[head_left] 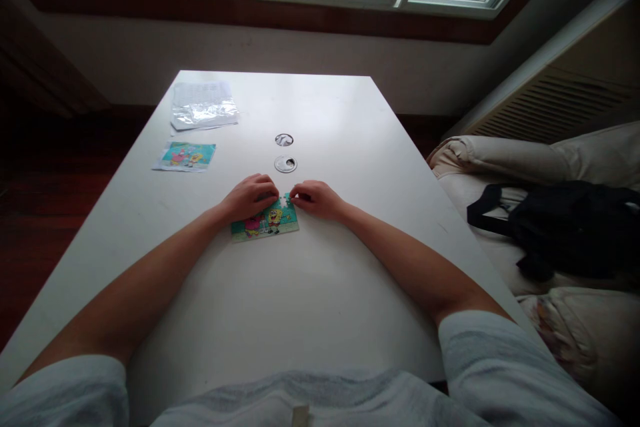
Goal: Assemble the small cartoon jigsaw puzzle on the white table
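A small jigsaw puzzle (pixel 275 220) with a pink and a yellow cartoon figure on teal lies on the white table (pixel 300 307). Near its top right a white gap shows between the pieces. My left hand (pixel 253 197) rests over the puzzle's upper left part, fingers curled and closed at its top edge, hiding that corner. At the upper right corner my right hand (pixel 317 199) is closed in a pinch on a teal puzzle piece, whose outline is mostly hidden by the fingertips.
Beyond the puzzle lie two round, shiny disc-like items, a nearer one (pixel 285 164) and a farther one (pixel 284 140). A cartoon picture sheet (pixel 187 157) and a clear plastic bag with papers (pixel 204 105) lie at left. A black bag (pixel 575 230) sits on the sofa (pixel 480 160) at right.
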`<state>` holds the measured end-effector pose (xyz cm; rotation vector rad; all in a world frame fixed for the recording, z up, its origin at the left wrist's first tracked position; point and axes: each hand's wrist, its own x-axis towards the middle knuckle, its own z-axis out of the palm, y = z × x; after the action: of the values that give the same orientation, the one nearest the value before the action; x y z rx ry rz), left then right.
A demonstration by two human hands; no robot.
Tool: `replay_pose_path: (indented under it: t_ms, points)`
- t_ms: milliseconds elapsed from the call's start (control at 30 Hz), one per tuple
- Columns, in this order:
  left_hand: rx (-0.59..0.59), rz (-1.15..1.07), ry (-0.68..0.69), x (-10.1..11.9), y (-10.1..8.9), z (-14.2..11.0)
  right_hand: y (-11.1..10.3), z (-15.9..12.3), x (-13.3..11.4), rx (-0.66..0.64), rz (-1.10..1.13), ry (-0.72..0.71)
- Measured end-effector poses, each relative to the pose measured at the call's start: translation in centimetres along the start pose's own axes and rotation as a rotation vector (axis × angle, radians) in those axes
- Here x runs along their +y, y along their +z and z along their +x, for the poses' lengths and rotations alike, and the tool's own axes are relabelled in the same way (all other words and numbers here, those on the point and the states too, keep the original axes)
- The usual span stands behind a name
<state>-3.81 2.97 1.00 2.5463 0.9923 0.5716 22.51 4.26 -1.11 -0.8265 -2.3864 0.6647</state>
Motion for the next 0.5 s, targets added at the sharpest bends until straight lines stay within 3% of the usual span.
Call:
replay_pose_path:
  t_ms: [500]
  points:
    - [0.007, 0.004, -0.003, -0.01, 0.0, -0.03, 0.04, -0.04, 0.14, 0.003, 0.001, -0.004]
